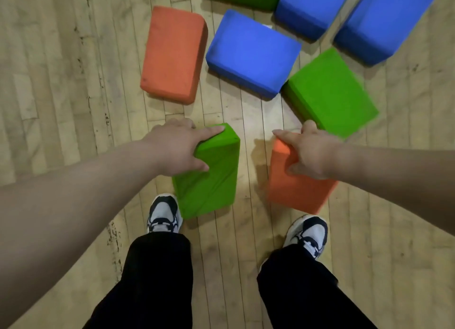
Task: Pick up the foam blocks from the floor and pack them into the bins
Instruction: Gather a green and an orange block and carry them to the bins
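a green block (209, 181) is gripped at its far end by the left hand (177, 149), an orange block (298, 190) by the right hand (310, 153). the fingers of each hand are spread wide, thumb against one face, probably because the foam is thick. both blocks are down by the wooden floor (61, 82), near the shoes (163, 213); whether they are lifted cannot be told. no bins are seen.
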The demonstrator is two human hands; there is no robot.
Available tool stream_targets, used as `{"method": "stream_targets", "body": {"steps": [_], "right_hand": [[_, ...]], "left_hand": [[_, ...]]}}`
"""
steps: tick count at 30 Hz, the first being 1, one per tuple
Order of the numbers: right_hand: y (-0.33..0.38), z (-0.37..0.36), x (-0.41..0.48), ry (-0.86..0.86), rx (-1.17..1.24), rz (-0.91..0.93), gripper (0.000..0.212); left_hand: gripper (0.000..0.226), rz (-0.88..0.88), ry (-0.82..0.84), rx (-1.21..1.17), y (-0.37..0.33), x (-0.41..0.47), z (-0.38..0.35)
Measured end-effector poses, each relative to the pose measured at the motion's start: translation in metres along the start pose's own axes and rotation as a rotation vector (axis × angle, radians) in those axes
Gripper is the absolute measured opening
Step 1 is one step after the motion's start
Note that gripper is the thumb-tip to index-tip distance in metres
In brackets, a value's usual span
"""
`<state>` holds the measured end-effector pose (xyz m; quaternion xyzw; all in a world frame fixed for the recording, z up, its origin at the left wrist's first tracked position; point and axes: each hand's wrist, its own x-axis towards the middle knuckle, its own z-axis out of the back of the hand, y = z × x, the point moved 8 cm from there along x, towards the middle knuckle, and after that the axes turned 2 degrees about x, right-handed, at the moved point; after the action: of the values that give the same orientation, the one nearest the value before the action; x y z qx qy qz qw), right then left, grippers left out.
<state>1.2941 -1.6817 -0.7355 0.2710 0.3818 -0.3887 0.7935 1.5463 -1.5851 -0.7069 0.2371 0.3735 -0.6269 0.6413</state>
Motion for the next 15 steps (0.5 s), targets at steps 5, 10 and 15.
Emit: {"method": "stream_targets", "body": {"steps": [5, 10, 15], "right_hand": [[-0.023, 0.016, -0.088, -0.107, 0.314, -0.049, 0.101], [-0.055, 0.038, -0.206, -0.176, 0.464, -0.159, 0.104], [-0.064, 0.051, -0.339, -0.187, 0.552, -0.315, 0.105]], "left_hand": [[0.096, -0.045, 0.000, 0.018, -0.049, -0.042, 0.042], [0.097, -0.131, 0.021, 0.105, -0.116, -0.104, 0.102], [0.098, -0.284, -0.041, 0.251, -0.188, -0.173, 0.159]]}}
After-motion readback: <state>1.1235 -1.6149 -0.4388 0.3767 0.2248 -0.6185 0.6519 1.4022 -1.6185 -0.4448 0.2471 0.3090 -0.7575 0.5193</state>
